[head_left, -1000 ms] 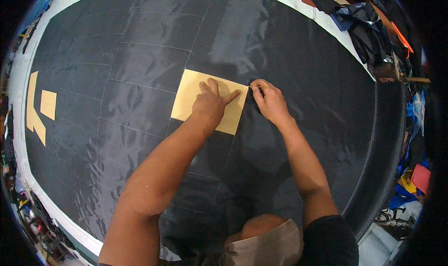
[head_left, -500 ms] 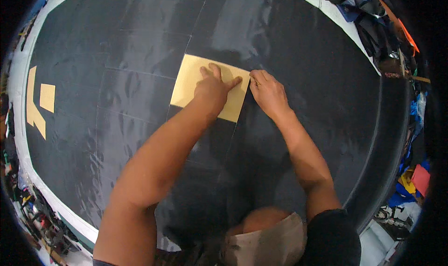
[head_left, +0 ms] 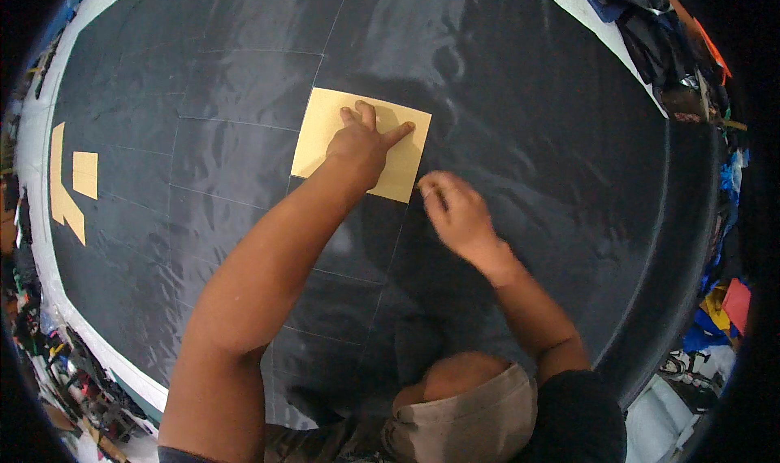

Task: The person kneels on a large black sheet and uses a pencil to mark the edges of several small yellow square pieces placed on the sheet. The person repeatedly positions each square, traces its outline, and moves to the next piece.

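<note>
A tan-yellow rectangular card point(head_left: 315, 134) lies flat on a large sheet of black material point(head_left: 536, 121) marked with thin pale lines. My left hand point(head_left: 358, 147) presses down on the card with its fingers spread. Just off the card's lower right edge is my right hand point(head_left: 463, 219), its fingertips pinched together close to the black surface. Whatever those fingertips hold is too small and hidden to name.
At the far left lie a square card piece point(head_left: 85, 175) and a branched, angular card piece point(head_left: 65, 182). A pale table edge point(head_left: 49, 276) shows around the black sheet. Dark bundled material point(head_left: 642, 44) sits at the upper right, and coloured scraps point(head_left: 719, 313) at the right.
My right hand has moved from the card's upper right corner down along its right edge. My left hand stays spread on the card. The whole view has shifted slightly.
</note>
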The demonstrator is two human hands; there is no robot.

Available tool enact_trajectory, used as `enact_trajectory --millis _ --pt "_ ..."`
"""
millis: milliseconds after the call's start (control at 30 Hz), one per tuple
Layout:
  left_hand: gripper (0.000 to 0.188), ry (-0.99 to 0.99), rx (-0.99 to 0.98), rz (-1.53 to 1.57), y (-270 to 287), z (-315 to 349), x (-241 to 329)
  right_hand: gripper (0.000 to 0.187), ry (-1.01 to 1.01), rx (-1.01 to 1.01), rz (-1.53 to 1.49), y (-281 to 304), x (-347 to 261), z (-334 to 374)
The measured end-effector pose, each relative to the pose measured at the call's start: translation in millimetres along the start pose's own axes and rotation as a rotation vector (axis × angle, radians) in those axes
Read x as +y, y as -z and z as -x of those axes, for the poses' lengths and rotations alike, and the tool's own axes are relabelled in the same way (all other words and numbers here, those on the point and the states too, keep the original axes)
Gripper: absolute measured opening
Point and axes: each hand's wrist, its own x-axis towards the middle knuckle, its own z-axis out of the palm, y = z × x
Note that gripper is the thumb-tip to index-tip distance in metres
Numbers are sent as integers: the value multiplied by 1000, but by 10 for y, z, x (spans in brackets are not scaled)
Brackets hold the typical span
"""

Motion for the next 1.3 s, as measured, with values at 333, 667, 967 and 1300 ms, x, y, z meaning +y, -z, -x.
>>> enact_trajectory --millis 333,667,967,1300 --pt "87 140 287 107 -170 184 -298 24 -21 539 13 22 869 -764" --pt "74 724 272 1277 59 -380 -67 18 9 522 54 -9 862 -813" --pt "38 225 762 389 -162 -145 -63 20 -18 503 100 -36 871 -835" --pt "48 198 780 548 -309 -622 -225 41 -345 442 162 -28 562 -1036"
